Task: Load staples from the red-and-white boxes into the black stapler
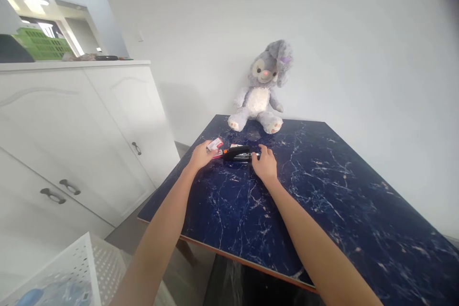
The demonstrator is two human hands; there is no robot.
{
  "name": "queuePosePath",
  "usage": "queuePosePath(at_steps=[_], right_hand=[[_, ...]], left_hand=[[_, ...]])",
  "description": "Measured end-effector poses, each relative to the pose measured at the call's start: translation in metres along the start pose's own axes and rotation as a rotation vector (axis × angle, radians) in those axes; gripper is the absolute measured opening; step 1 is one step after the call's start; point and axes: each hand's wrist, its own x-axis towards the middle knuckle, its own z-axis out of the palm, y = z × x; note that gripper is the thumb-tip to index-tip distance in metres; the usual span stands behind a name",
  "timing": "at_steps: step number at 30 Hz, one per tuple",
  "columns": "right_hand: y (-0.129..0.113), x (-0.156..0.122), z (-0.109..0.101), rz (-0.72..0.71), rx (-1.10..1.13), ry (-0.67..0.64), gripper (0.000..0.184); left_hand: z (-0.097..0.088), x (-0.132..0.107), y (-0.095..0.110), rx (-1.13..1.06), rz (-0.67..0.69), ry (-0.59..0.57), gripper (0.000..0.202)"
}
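My left hand (202,155) is closed around a small red-and-white box (215,144), held just above the tabletop at the far side. More red and white shows under my fingers, partly hidden. Right beside it lies a slim black pencil case (236,151) with an orange tab at its left end; what look like pens show along its near side. My right hand (265,163) rests at the case's right end, thumb and fingers curved about it. Behind the case, another red-and-white piece (234,145) peeks out.
A grey plush rabbit (258,100) sits at the back of the dark blue marbled table (322,210), against the wall. White cabinets (107,119) stand at the left, bearing a green basket (43,44). A white perforated basket (91,267) is at lower left.
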Motion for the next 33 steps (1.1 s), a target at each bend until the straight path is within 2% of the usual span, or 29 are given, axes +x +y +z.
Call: queuePosePath(at_steps=[3, 6, 9, 13, 16, 17, 19, 21, 23, 25, 28, 33], right_hand=[[-0.001, 0.003, 0.000, 0.030, -0.008, -0.064, 0.048], [0.003, 0.007, 0.000, 0.031, 0.026, -0.100, 0.045], [0.007, 0.009, 0.001, 0.051, 0.095, -0.130, 0.043], [0.006, 0.012, 0.000, 0.115, 0.255, -0.149, 0.042], [0.004, 0.013, -0.004, 0.179, 0.314, -0.138, 0.045], [0.004, 0.013, -0.005, 0.206, 0.328, -0.133, 0.046], [0.006, 0.014, -0.008, 0.252, 0.364, -0.123, 0.047], [0.009, 0.014, -0.010, 0.261, 0.405, -0.125, 0.045], [0.012, 0.016, -0.011, 0.248, 0.436, -0.141, 0.043], [0.015, 0.017, -0.012, 0.235, 0.466, -0.172, 0.041], [0.019, 0.017, -0.016, 0.219, 0.505, -0.233, 0.039], [0.030, 0.005, -0.038, 0.182, 0.547, -0.253, 0.035]], left_hand=[[-0.003, 0.003, -0.004, 0.034, -0.087, -0.081, 0.039], [-0.003, 0.005, -0.004, 0.112, -0.048, -0.182, 0.035], [0.000, 0.007, 0.002, 0.158, -0.003, -0.209, 0.032], [0.009, 0.003, 0.022, 0.112, 0.010, -0.279, 0.032], [0.022, -0.006, 0.050, 0.054, 0.132, -0.328, 0.035], [0.026, -0.010, 0.060, 0.013, 0.170, -0.359, 0.042], [0.033, -0.019, 0.078, -0.093, 0.194, -0.417, 0.072], [0.036, -0.026, 0.090, -0.202, 0.215, -0.524, 0.098], [0.036, -0.030, 0.096, -0.262, 0.243, -0.642, 0.112], [0.035, -0.032, 0.098, -0.267, 0.255, -0.715, 0.117], [0.032, -0.035, 0.101, -0.252, 0.235, -0.699, 0.106], [0.038, -0.048, 0.123, -0.257, 0.286, -0.655, 0.071]])
